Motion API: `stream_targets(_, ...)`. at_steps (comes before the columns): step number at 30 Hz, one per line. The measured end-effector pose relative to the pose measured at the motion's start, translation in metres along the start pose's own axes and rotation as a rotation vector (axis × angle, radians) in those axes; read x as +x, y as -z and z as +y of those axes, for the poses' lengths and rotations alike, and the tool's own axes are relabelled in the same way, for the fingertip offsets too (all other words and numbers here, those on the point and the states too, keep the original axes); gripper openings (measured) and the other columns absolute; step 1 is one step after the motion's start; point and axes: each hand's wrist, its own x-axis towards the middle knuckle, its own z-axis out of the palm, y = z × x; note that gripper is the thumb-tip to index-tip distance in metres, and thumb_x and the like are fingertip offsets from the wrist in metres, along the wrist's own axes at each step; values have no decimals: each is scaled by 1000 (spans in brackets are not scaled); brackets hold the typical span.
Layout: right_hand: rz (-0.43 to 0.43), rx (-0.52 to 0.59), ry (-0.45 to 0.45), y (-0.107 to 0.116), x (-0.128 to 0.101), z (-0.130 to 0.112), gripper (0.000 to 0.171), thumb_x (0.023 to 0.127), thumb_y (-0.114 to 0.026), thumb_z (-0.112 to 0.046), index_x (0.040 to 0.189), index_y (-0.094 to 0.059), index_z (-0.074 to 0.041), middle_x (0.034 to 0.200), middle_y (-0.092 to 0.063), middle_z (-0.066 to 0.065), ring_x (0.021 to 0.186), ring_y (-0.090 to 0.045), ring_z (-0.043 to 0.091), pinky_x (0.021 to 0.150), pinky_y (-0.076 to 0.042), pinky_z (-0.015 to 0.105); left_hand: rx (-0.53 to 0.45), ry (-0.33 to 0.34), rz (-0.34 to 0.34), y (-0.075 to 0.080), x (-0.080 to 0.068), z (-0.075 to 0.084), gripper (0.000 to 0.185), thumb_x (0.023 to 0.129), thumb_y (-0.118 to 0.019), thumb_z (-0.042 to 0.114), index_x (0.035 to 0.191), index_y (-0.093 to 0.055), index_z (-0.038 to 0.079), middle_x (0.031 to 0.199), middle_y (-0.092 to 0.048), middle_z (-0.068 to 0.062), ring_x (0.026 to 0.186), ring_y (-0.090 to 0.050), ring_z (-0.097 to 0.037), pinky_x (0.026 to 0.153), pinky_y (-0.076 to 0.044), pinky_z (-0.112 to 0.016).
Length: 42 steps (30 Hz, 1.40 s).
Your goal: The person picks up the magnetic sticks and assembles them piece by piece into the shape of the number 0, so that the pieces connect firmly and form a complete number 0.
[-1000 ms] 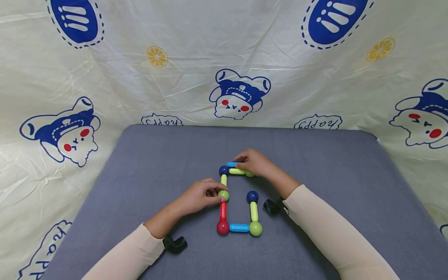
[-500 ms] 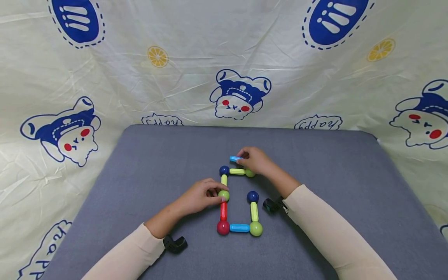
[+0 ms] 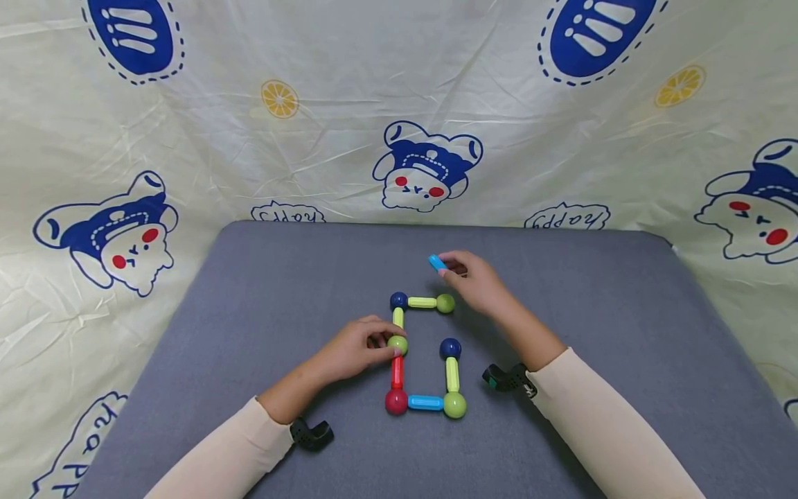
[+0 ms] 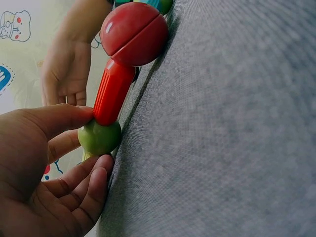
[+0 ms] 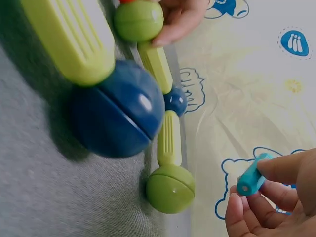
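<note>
My left hand (image 3: 352, 352) pinches a green ball (image 4: 100, 138) between thumb and fingers, at the middle of the left side of a chain of magnetic rods and balls. From that ball a red rod (image 4: 111, 94) leads to a red ball (image 3: 396, 402) near me, and a yellow-green rod (image 3: 398, 317) leads away to a dark blue ball (image 3: 398, 301). My right hand (image 3: 476, 284) pinches a short light blue rod (image 5: 253, 175) beyond the chain's far end, where another green ball (image 3: 445, 303) ends a yellow-green rod (image 3: 422, 303). One end of the held rod faces the right wrist camera.
At the near side, a second light blue rod (image 3: 426, 403) joins the red ball to a green ball (image 3: 455, 405). From there a yellow-green rod (image 3: 452, 374) runs to a dark blue ball (image 3: 451, 348). Everything lies on a grey cloth-covered table (image 3: 299, 270) before a printed curtain (image 3: 337, 159).
My right hand has lifted the light blue rod away from beside the far yellow-green rod, moving it farther back and right, and turned it. The left hand has stayed on the green ball.
</note>
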Motion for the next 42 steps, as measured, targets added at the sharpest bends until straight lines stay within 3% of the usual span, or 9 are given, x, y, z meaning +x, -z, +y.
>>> stream_targets(10,-37,65,-38,-4,-27,6,40,100,-63,-23,132,-54,-2,119,-62,15,104,-63,26,85,-55,35,8,11,15,0,0,-1,28,95,-72,25,122,-73,17,97,-62,2,87,-58,-11,73,-48,-22)
stream_targets(16,-70,94,-35,-8,-37,15,39,100,-63,-20,132,-55,1,115,-64,17,92,-67,21,80,-58,36,8,12,21,0,0,-2,28,95,-72,26,121,-73,17,98,-61,3,87,-58,-11,73,-48,-22)
stream_targets(24,-116,160,-80,-16,-47,25,36,100,-63,-20,127,-55,3,108,-66,16,88,-65,17,80,-57,34,19,12,18,1,0,-2,28,96,-71,28,122,-73,19,98,-61,4,88,-58,-10,74,-48,-23)
stream_targets(35,-125,164,-113,-23,-52,35,35,100,-64,-24,123,-57,2,105,-68,13,84,-64,16,76,-52,31,11,32,17,0,0,-2,28,96,-71,29,122,-72,20,99,-61,4,90,-58,-11,74,-49,-23)
stream_targets(42,-125,131,-112,-24,-52,38,34,100,-64,-24,121,-59,3,95,-70,11,78,-62,15,68,-50,28,14,35,17,0,0,-1,28,96,-71,29,122,-72,20,98,-60,4,89,-58,-10,74,-49,-23)
